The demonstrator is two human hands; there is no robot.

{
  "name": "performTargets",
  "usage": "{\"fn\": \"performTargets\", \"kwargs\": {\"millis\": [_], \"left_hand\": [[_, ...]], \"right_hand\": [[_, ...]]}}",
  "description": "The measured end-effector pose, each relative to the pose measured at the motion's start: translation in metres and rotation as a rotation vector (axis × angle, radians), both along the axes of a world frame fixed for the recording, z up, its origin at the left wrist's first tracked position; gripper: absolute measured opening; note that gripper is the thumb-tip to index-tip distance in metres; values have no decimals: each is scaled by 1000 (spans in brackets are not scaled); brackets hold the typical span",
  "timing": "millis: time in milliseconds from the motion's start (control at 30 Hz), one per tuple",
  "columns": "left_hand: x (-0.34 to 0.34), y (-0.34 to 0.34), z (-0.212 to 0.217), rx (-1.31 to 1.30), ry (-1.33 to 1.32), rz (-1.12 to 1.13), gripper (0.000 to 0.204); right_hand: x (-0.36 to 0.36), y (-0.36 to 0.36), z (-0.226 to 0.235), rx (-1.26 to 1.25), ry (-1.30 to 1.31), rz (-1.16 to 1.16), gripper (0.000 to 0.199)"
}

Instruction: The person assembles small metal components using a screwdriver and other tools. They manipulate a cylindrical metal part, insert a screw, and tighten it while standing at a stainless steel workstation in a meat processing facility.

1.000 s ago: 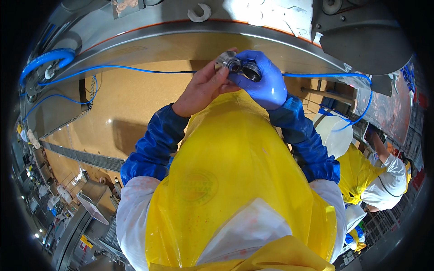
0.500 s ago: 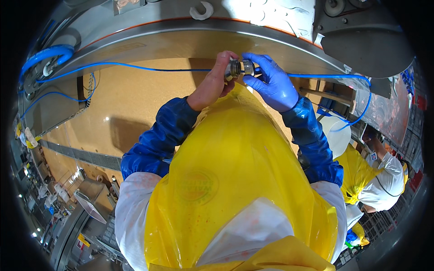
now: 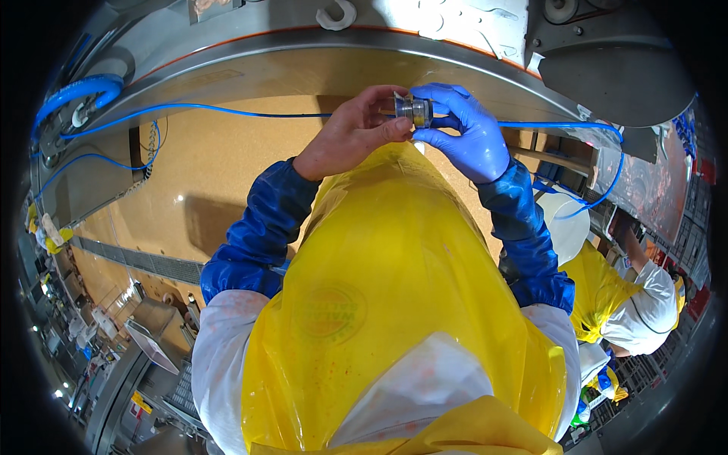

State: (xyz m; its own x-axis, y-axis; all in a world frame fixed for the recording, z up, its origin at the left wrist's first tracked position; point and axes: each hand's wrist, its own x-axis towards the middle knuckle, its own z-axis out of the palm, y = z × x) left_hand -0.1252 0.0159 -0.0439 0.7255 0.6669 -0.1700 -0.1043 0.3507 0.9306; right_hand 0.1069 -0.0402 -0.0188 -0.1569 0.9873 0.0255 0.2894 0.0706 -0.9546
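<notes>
A metal cylindrical fitting point(image 3: 414, 111) sits between my two hands, in front of my yellow apron point(image 3: 394, 265). A thin blue hose point(image 3: 227, 112) reaches it from the left, and a blue length continues on the right side. My bare left hand point(image 3: 350, 130) has its thumb under the fitting's left side and its fingers curled above. On the opposite end, my right hand point(image 3: 472, 138), in a blue glove, pinches the fitting between thumb and fingers. The hose ends inside the fitting are hidden.
A steel table with a curved edge point(image 3: 303, 57) spans the far side, with a white C-shaped piece point(image 3: 336, 15) on it. A thicker blue hose point(image 3: 83, 89) coils at the left. To the right are a white bucket point(image 3: 565, 224) and a co-worker in a yellow apron point(image 3: 595, 284).
The fitting's two metal parts, apart before, now sit together as one piece. My left hand has turned and shifted its grip, its thumb now beneath the fitting; the right hand has moved slightly right.
</notes>
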Motion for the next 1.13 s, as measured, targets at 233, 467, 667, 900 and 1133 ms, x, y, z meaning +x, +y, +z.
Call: {"fn": "performTargets", "kwargs": {"millis": [233, 467, 667, 900, 1133], "left_hand": [[0, -3, 7, 65, -13, 53, 72], [2, -3, 6, 154, -29, 66, 70], [1, -1, 6, 171, -56, 46, 73], [0, 0, 17, 375, 43, 22, 75], [-3, 3, 15, 511, 66, -7, 74]], "right_hand": [[1, 2, 5, 52, 7, 18, 55], [0, 0, 8, 49, 32, -16, 54], [0, -2, 7, 19, 80, -24, 54], [6, -5, -8, -136, 221, -40, 46], [11, -4, -4, -377, 322, -28, 43]]}}
